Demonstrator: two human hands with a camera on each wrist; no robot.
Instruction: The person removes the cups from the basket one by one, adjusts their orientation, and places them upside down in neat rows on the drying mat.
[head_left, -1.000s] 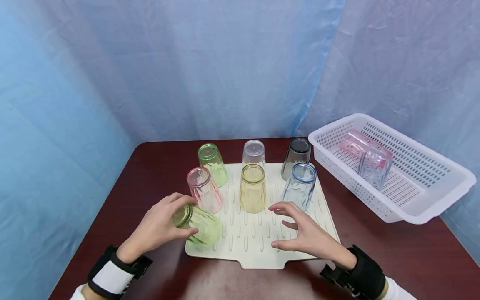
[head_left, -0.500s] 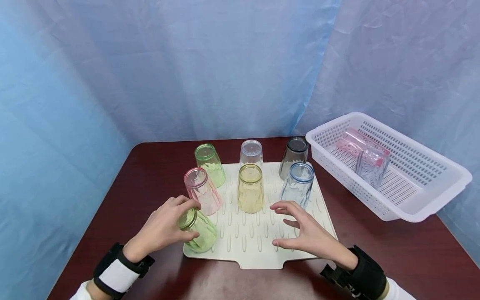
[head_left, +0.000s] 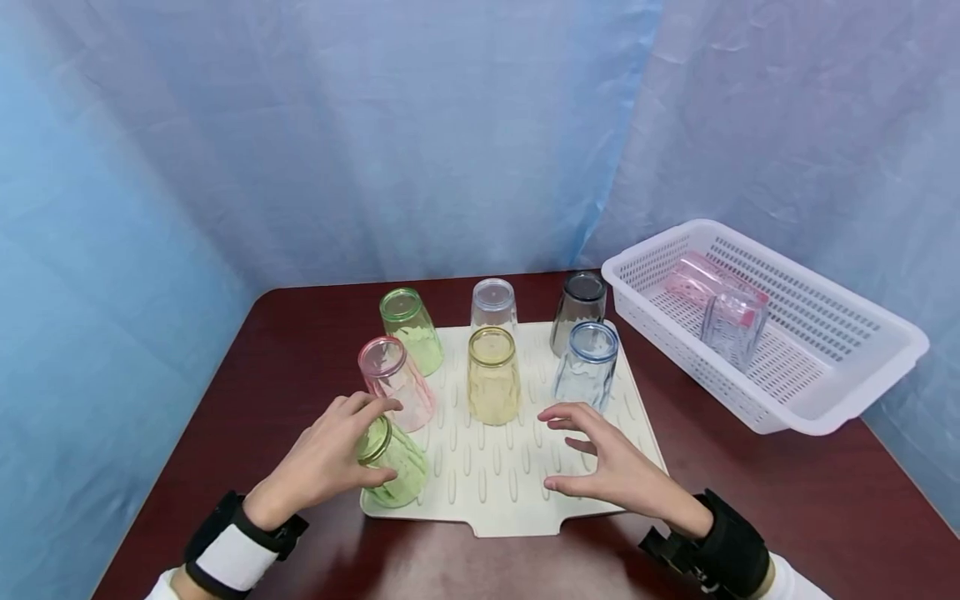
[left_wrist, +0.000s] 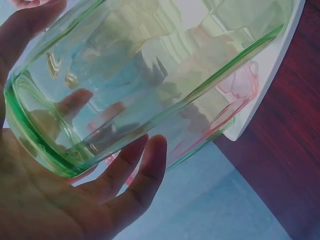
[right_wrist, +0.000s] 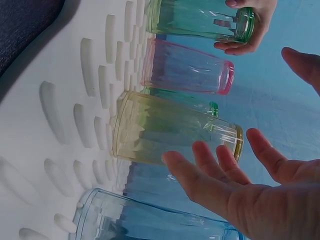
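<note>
My left hand (head_left: 322, 462) holds a green glass (head_left: 405, 471) around its raised base. That glass stands mouth down on the near left corner of a white ridged draining board (head_left: 517, 521). In the left wrist view, the thumb and fingers curve about the green-rimmed base of the glass (left_wrist: 150, 90). A pink glass (head_left: 405, 392) is just behind it. My right hand (head_left: 615, 462) hovers over the board's right side with fingers spread, nothing in it. Nearest to it are a blue-rimmed glass (head_left: 587, 367) and a yellow glass (head_left: 493, 379), both upside down.
Another green glass (head_left: 412, 333), a clear glass (head_left: 493, 304) and a dark grey glass (head_left: 577, 312) make a back row. A white slotted basket (head_left: 810, 421) at the right contains a pink glass (head_left: 697, 275) and a clear glass (head_left: 735, 329), lying down.
The tilted green glass has come upright, mouth down, onto the board's corner, with my left hand still around it. My right hand keeps its pose; the head view has shifted slightly.
</note>
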